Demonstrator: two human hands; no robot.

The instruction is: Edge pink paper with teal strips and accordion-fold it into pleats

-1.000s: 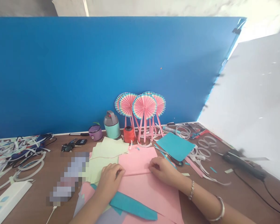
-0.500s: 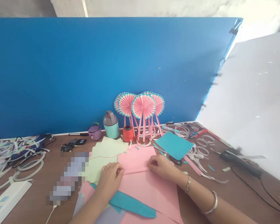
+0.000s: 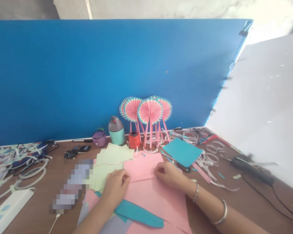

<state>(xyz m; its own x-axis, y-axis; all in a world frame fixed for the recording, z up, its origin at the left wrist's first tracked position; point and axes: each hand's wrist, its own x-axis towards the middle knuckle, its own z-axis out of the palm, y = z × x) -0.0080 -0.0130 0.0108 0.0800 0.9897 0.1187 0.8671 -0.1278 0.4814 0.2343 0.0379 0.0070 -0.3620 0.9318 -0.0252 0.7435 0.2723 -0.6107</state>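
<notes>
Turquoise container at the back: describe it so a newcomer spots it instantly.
Find the blue panel behind the table, then the pink fans standing before it. Left of them, between a purple pot and a red spool, stands the container. Its grey top with an arched handle sets it apart from both.

Purple pot [image 3: 99,139] near teal canister [image 3: 117,136]

My right hand [image 3: 170,175] could swing out over the brown tabletop [image 3: 244,202] beside the pink paper [image 3: 158,196], minding the black corded tool [image 3: 255,172]. Forward's worse: scissors [image 3: 184,168] and teal paper [image 3: 182,151], then pink fans [image 3: 150,111]. Left, there's a gap between the power strip [image 3: 13,208] and some pixelated thing [image 3: 72,187].
</notes>
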